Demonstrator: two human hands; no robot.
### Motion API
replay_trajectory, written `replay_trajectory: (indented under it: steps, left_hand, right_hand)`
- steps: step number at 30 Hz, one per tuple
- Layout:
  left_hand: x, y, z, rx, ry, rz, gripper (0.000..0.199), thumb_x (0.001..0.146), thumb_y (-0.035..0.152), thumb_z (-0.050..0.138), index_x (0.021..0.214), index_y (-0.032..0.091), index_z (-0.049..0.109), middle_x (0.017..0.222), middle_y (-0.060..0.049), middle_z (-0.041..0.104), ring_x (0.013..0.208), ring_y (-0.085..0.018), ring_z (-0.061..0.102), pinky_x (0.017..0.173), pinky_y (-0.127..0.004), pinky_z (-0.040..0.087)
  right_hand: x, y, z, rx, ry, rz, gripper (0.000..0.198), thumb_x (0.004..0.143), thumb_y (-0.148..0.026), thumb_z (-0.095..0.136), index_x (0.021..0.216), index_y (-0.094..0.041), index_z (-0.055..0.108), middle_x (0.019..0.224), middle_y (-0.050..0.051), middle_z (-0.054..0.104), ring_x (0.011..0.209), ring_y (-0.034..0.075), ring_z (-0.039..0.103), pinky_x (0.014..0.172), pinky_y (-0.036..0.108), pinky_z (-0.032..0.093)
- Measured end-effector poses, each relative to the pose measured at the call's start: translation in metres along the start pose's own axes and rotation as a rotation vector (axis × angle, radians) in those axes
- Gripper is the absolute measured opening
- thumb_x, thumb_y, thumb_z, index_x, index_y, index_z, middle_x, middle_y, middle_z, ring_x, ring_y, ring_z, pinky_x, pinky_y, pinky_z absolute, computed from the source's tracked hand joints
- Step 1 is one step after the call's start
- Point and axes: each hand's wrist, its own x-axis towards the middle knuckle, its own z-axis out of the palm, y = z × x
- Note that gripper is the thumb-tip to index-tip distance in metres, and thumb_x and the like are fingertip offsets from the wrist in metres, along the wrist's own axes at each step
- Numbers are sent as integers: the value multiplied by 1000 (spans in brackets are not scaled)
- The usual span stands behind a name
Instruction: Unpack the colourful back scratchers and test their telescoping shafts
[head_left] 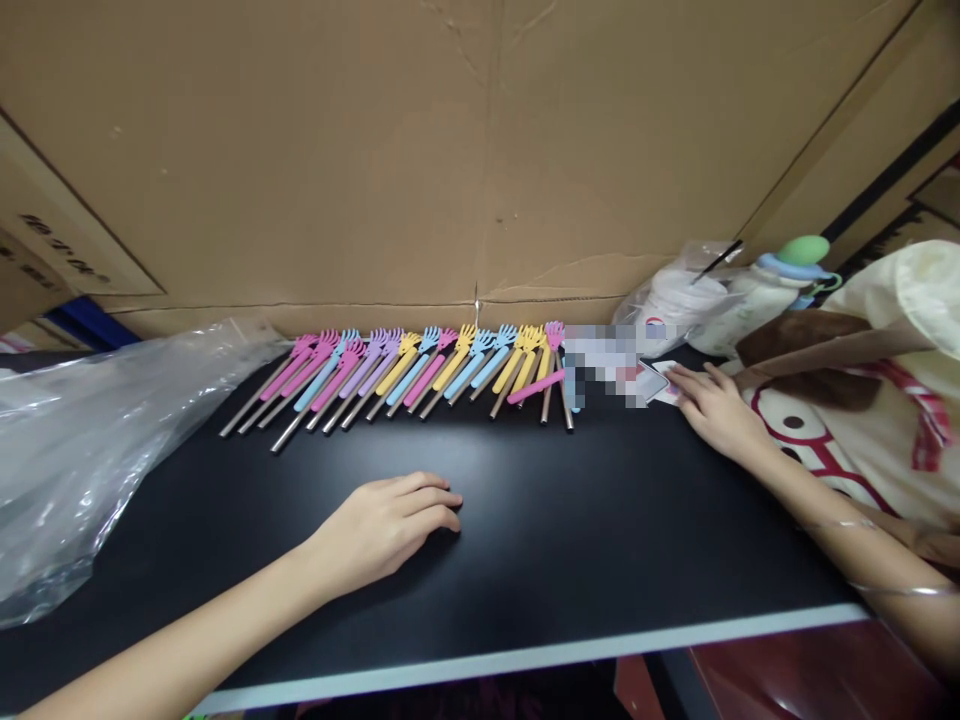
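Laid side by side from 10 to 1 o'clock on the black table [570, 540]: hand-shaped back scratchers [451, 369] in pink, blue, purple and yellow, with claws toward 12 and bare metal shafts toward 7. By appearances done: the row itself, slanted alike and fairly even from its left end through the middle. By the same reckoning left: the right end, near 1 o'clock, with shafts at mixed angles and one pink handle [536, 387] lying askew across neighbours. Impossible to tell: a full count, with a pixelated patch [606, 362] over that end.

Just beside the patch, at 2 o'clock: a white card [661, 385], under or against the fingertips of the right hand [724, 412], outstretched with fingers spread. Near the centre, toward 9 o'clock and well short of the shafts: the left hand [386, 522], palm down, fingers loosely bent and slightly apart, with no object in its grasp.

Farther out, at 9 to 10 o'clock: a crumpled clear plastic bag [97, 430]. Between 1 and 3: a bagged white cup [681, 300] with a black straw, a green-topped bottle [769, 300] and a cream cartoon-print bag [855, 430]. Behind everything, at 12: brown cardboard [337, 150].
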Motion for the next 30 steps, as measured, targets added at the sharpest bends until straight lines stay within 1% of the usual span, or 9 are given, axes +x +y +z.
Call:
replay_trajectory:
  steps: [3, 7, 9, 13, 15, 18, 24, 27, 30]
  left_hand:
    - [1, 1, -1, -2, -4, -16, 22, 93, 15, 41, 98, 22, 61, 110, 2, 69, 105, -18, 61, 85, -28, 51]
    - [0, 1, 0, -7, 12, -23, 18, 92, 18, 45, 97, 23, 62, 108, 2, 70, 103, -17, 61, 84, -28, 51]
    - [0, 0, 1, 19, 24, -15, 19, 92, 17, 45, 97, 23, 62, 107, 2, 70, 103, -17, 61, 84, -28, 50]
    - [-1, -1, 2, 66, 29, -5, 22, 93, 15, 42, 97, 23, 63, 105, 2, 70, 104, -16, 61, 86, -27, 50]
    - [-1, -2, 2, 75, 17, -6, 24, 93, 14, 41, 97, 23, 62, 106, 1, 70, 105, -16, 60, 87, -27, 50]
    - [-2, -3, 1, 72, -10, -2, 25, 94, 13, 40, 98, 22, 62, 107, 0, 70, 106, -16, 60, 86, -26, 51]
    - [-2, -4, 2, 63, -37, -9, 27, 95, 14, 37, 99, 22, 62, 107, -2, 68, 109, -14, 59, 78, -20, 52]
    - [-1, -5, 2, 78, -22, 19, 26, 94, 13, 37, 101, 21, 61, 106, -3, 68, 108, -15, 59, 85, -23, 50]
    - [4, -7, 3, 108, -23, 58, 24, 93, 12, 38, 101, 20, 60, 104, -3, 68, 103, -15, 59, 85, -24, 48]
  right_hand:
    - [6, -7, -4, -13, -8, 0, 55, 90, -36, 35, 128, -1, 53, 137, 20, 51, 137, 36, 28, 112, 47, 25]
    - [6, -13, -9, -23, -31, -32, 66, 80, -47, 52, 125, 2, 54, 135, 24, 52, 133, 39, 34, 111, 45, 26]
    - [2, -13, -11, -21, -21, -66, 66, 78, -51, 55, 123, -2, 56, 135, 23, 52, 133, 39, 33, 111, 46, 27]
    - [-9, -15, -14, 42, -10, -175, 51, 81, -54, 53, 113, -16, 63, 135, 15, 53, 133, 34, 34, 107, 45, 30]
    - [-11, -16, -15, 92, -31, -212, 46, 85, -52, 49, 113, -19, 62, 130, 14, 56, 126, 30, 41, 105, 44, 33]
    - [-7, -14, -13, 146, -24, -240, 42, 91, -46, 40, 113, -16, 61, 123, 15, 60, 118, 27, 49, 101, 42, 35]
    - [8, -6, -7, 171, 60, -202, 38, 92, -36, 35, 110, -14, 61, 118, 19, 60, 113, 27, 52, 99, 40, 37]
    - [6, -19, -15, 134, 133, -203, 36, 93, -35, 35, 106, -15, 62, 116, 18, 61, 115, 28, 49, 100, 42, 35]
    - [-2, -52, -33, 100, 220, -270, 30, 94, -31, 37, 103, -16, 62, 109, 14, 64, 111, 27, 50, 97, 40, 38]
